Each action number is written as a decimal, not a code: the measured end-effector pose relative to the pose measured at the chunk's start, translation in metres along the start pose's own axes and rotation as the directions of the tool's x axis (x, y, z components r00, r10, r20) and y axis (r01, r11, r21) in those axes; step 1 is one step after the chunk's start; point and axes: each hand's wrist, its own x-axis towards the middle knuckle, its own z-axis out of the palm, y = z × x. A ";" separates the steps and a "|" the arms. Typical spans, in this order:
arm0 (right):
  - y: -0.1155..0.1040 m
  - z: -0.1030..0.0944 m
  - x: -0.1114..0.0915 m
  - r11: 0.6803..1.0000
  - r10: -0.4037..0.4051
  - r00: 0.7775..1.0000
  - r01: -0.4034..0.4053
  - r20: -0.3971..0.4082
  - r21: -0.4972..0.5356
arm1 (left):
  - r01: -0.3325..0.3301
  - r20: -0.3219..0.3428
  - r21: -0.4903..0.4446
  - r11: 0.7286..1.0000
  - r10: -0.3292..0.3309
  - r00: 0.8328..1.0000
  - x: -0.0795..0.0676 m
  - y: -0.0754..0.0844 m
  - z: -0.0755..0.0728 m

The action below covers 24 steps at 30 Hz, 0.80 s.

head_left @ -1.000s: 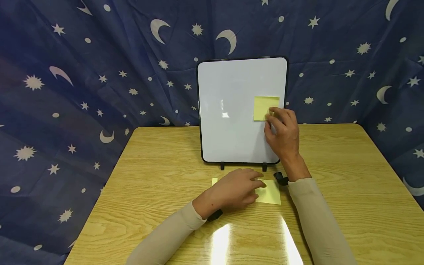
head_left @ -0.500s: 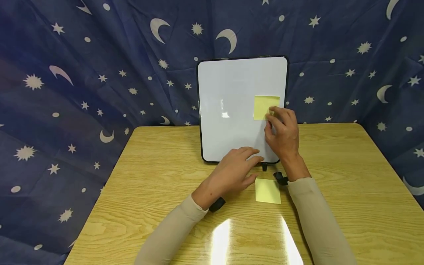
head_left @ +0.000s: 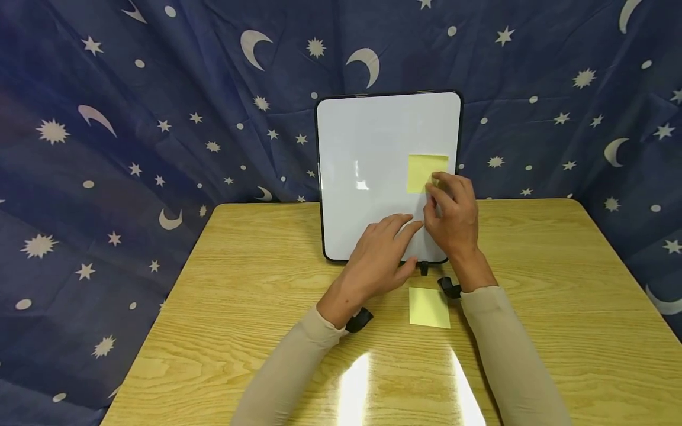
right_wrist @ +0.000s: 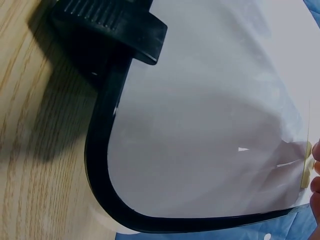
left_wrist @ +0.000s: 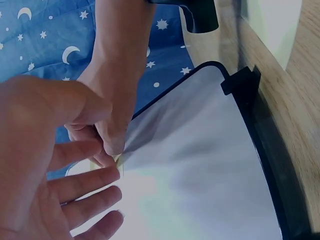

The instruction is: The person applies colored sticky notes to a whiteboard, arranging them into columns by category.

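Your right hand [head_left: 455,216] pinches the upper note [head_left: 420,171] low; your left hand [head_left: 377,257] spreads, empty; go gently, don't crease it!

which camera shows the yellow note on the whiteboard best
The head view: the yellow note faces it, with only its lower right part covered by the right hand. The left wrist view shows just a sliver of it; the right wrist view catches it nearly edge-on at the picture's right side.
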 end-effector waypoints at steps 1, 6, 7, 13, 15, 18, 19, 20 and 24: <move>0.000 0.000 0.000 1.000 -0.001 1.000 0.001 -0.001 0.001 | 0.012 -0.008 -0.002 1.000 -0.012 1.000 0.001 0.000 0.000; 0.000 0.000 -0.001 1.000 0.000 1.000 0.000 -0.013 0.010 | 0.066 -0.050 -0.018 0.998 -0.067 0.997 0.009 0.001 0.002; 0.001 0.000 -0.001 1.000 0.000 1.000 0.000 -0.014 0.012 | 0.075 -0.056 -0.025 0.997 -0.076 0.996 0.011 0.001 0.002; 0.000 0.000 -0.001 1.000 0.001 1.000 0.000 -0.015 0.022 | 0.109 -0.091 -0.058 0.992 -0.114 0.989 0.021 0.000 0.005; 0.000 0.001 -0.001 1.000 0.001 1.000 0.000 -0.015 0.024 | 0.129 -0.102 -0.056 0.990 -0.134 0.986 0.025 -0.001 0.006; 0.001 0.001 -0.001 1.000 -0.001 1.000 0.001 -0.012 0.025 | 0.167 -0.116 -0.054 0.984 -0.173 0.978 0.029 -0.001 0.006; 0.001 0.001 -0.001 1.000 0.000 1.000 0.001 -0.011 0.026 | 0.180 -0.119 -0.054 0.982 -0.185 0.976 0.031 -0.001 0.007; 0.001 0.001 -0.001 1.000 0.000 1.000 0.001 -0.010 0.026 | 0.189 -0.121 -0.056 0.980 -0.195 0.973 0.032 -0.001 0.007; 0.000 0.002 -0.001 1.000 -0.002 1.000 0.002 -0.010 0.022 | 0.210 -0.128 -0.074 0.975 -0.218 0.968 0.038 0.001 0.008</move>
